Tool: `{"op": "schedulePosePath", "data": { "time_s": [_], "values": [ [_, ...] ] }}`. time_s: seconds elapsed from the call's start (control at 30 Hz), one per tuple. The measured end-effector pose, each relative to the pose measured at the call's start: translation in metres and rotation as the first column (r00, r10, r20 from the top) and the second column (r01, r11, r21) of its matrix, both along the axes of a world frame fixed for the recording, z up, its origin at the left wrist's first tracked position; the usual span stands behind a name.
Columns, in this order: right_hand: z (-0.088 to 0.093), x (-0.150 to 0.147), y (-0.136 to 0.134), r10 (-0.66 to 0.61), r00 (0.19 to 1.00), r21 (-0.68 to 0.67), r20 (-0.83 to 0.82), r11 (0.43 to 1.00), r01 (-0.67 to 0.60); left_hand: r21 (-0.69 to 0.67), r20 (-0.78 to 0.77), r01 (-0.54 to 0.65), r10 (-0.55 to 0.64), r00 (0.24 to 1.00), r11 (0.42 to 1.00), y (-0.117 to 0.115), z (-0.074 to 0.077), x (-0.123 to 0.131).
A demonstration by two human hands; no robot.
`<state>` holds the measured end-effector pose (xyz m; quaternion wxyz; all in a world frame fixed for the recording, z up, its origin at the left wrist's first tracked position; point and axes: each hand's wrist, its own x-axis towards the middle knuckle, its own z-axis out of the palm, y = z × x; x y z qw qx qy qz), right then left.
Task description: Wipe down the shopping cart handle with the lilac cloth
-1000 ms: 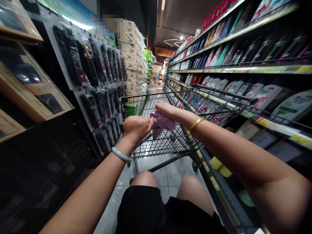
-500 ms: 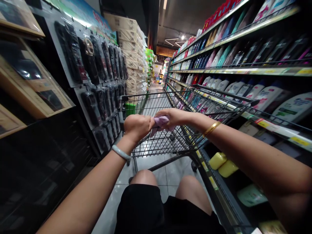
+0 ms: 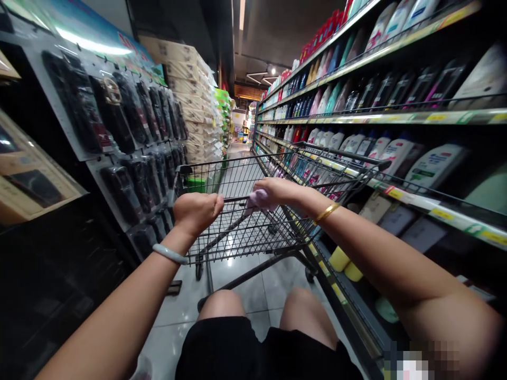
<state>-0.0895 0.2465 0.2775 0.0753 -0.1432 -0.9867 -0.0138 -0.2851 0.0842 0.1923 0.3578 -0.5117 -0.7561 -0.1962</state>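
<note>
View from the head, looking down a shop aisle. Nearest the camera: black shorts [image 3: 245, 353] and two bare knees [image 3: 219, 303] above a glossy tiled floor [image 3: 174, 311].

The left forearm wears a pale bangle [image 3: 169, 254]. The left hand [image 3: 196, 211] is a fist, its grip closed round the handle [image 3: 233, 200] of a wire cart [image 3: 222, 161]. The right forearm wears a gold bangle [image 3: 327, 212]. The right hand [image 3: 279, 190] lies further along the same handle, its grip curled down over a lilac cloth [image 3: 258, 199]. The cloth is bunched between the fingers and the bar, at the near edge of the basket.

To the right, just beside the cart, runs a long shelf [image 3: 439, 214] with yellow price strips along its edge. White and pink bottles [image 3: 431, 166] stand on it, and yellow tubs [image 3: 344, 264] sit on a lower level. The print on the labels and strips is too blurred to read.

To the left hang rows of black packets [image 3: 130, 113] on a pegboard. Beyond them is a tall stack of pale cartons [image 3: 186, 95], with markings too small to read. A green box [image 3: 195, 184] shows through the cart's front mesh. The aisle ends in lit displays, too distant to make out.
</note>
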Motion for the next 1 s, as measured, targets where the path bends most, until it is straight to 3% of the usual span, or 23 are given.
{"op": "schedulePosePath", "data": {
  "time_s": [0.1,0.2,0.27,0.4,0.47,0.63,0.77,0.87,1.0],
  "values": [
    [-0.005,0.0,-0.001,-0.091,0.995,0.052,-0.04,0.994,0.093,0.001,0.004,-0.019,0.019,1.0,1.0,0.001,0.001,-0.003],
    [-0.017,-0.003,-0.006,0.007,0.982,0.177,-0.187,0.984,0.026,-0.011,0.011,-0.032,0.032,0.999,0.999,0.003,0.001,-0.007],
    [-0.02,0.003,-0.002,0.05,0.975,0.174,-0.218,0.985,-0.011,-0.031,0.015,-0.03,0.03,0.999,0.999,0.003,0.0,-0.011],
    [-0.014,0.025,0.017,-0.152,0.972,0.003,-0.181,0.988,0.155,-0.048,0.043,-0.053,0.055,0.998,0.997,0.001,0.001,-0.018],
    [-0.018,0.027,0.017,-0.217,0.95,0.007,-0.225,0.974,0.225,-0.046,0.062,-0.067,0.07,0.996,0.997,-0.001,0.004,-0.016],
    [-0.047,0.006,-0.009,-0.101,0.924,0.217,-0.369,0.957,0.192,0.001,0.085,-0.059,0.059,0.995,0.998,0.009,0.014,0.02],
    [-0.047,0.008,-0.007,-0.037,0.941,0.284,-0.336,0.949,0.138,0.053,0.141,0.025,-0.033,0.99,0.998,0.037,0.017,0.061],
    [-0.035,0.029,0.011,-0.034,0.954,0.238,-0.297,0.965,0.108,0.037,0.153,0.065,-0.07,0.986,0.997,0.055,0.014,0.075],
    [-0.041,0.046,0.024,-0.152,0.906,0.172,-0.395,0.957,0.235,0.087,0.143,0.062,-0.074,0.987,0.994,0.066,0.004,0.072]
  ]
}}
